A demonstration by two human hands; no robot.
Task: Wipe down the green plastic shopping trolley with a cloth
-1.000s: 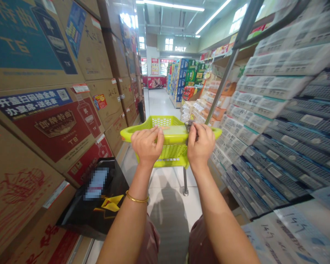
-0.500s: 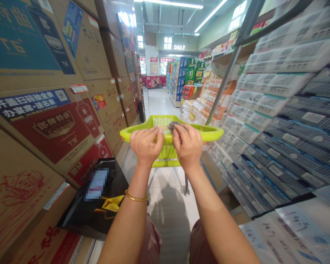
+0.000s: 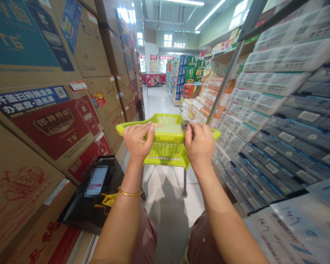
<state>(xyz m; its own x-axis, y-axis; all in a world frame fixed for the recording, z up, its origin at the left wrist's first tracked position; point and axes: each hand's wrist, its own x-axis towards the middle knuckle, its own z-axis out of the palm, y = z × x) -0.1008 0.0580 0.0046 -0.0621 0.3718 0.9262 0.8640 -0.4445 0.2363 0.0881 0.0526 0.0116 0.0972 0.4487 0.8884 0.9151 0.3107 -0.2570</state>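
Observation:
A lime green shopping cart (image 3: pixel 167 148) stands in front of me in a narrow store aisle. My left hand (image 3: pixel 136 141) is closed over the left part of its handle bar; a gold bangle sits on that wrist. On the right part of the bar, my right hand (image 3: pixel 200 145) is closed around a small dark thing (image 3: pixel 184 126) that it pinches between its fingers. I cannot make out what that thing is. The cart's basket looks bare where it shows.
Stacked brown cartons (image 3: pixel 55 110) with red and blue printing wall the left side. Shelves of packaged goods (image 3: pixel 277 117) on a metal rack line the right. A black box (image 3: pixel 96 194) juts out low on the left. The tiled aisle (image 3: pixel 159 99) runs ahead to more displays.
My right hand slid left along the handle toward my left hand, then back right to where it started. The cart has shifted slightly left.

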